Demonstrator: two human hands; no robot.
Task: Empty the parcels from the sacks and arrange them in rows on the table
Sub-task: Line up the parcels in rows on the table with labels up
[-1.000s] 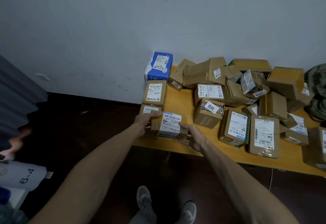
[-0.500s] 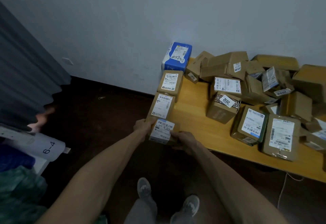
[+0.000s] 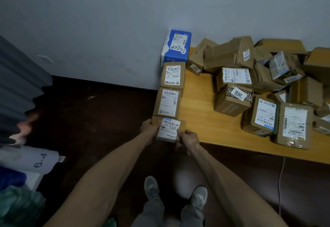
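Small cardboard parcel gripped at both ends: left hand and right hand curled round sides. Parcel set at near left corner of wooden table, white label up. Lined behind it: two labelled cartons, then blue box against wall. Unsorted parcel heap piled on right.

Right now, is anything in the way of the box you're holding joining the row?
No, nothing visible. The left hand and right hand hold the box at the table corner, right beside the row's last box.
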